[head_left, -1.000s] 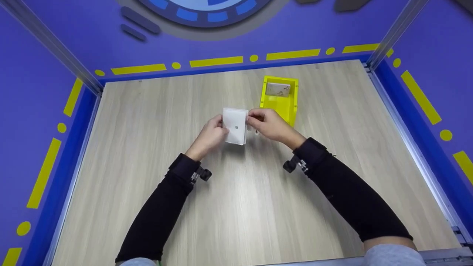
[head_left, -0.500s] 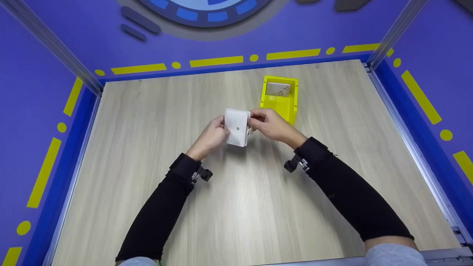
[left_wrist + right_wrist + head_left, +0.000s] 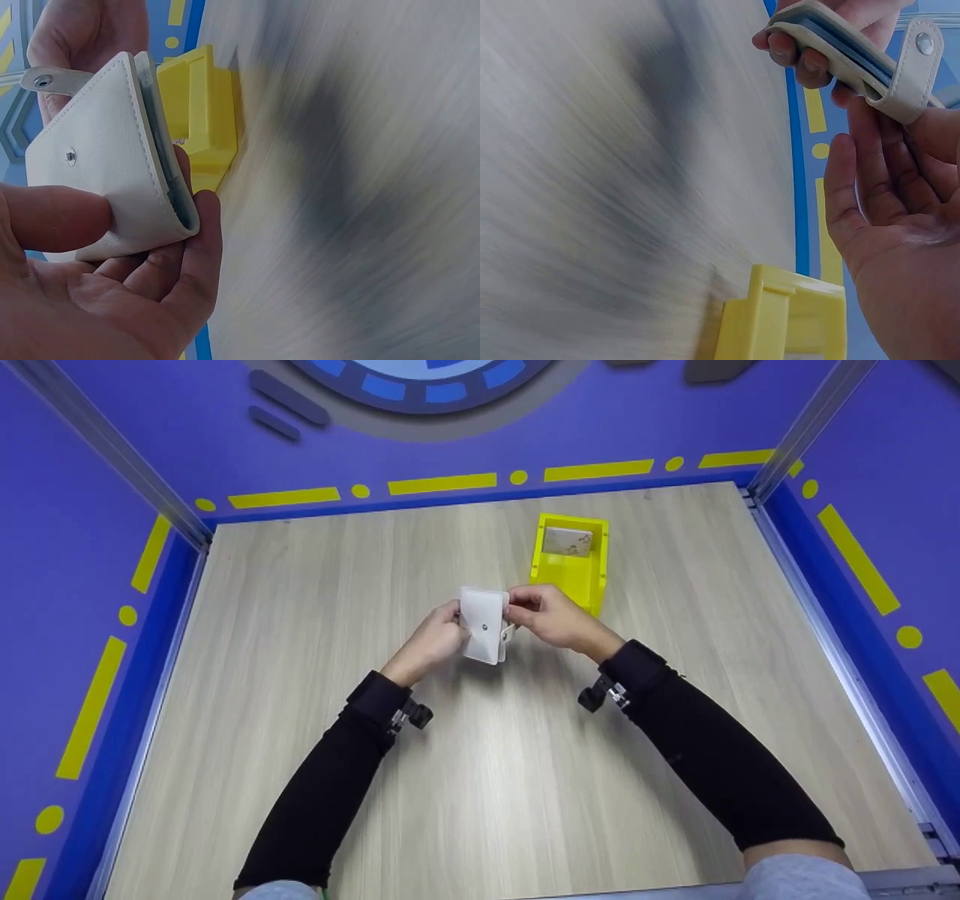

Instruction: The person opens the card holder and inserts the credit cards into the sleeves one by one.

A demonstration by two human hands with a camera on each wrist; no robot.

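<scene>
A white card wallet [image 3: 480, 619] with stitched edges is held up over the table. My left hand [image 3: 435, 639] grips its folded side, thumb on the front cover and fingers behind. A metal snap stud [image 3: 70, 156] sits on that cover. From the opposite edge sticks out a short strap [image 3: 913, 71] with a snap button, unfastened. My right hand [image 3: 555, 619] pinches the wallet's right edge just above the strap, its other fingers loosely bent. Between the covers, bluish inner sleeves [image 3: 840, 41] show in the right wrist view.
Just beyond my right hand stands a yellow bin [image 3: 602, 562] on the wooden table [image 3: 337, 585]. A pale printed card [image 3: 568, 541] leans upright against its far inner wall. Blue-purple panels [image 3: 427, 450] enclose the table at the back and sides.
The wallet has shifted slightly right and toward the body, tilting a little. Its strap now shows more clearly beside the right fingers. Both hands keep their hold.
</scene>
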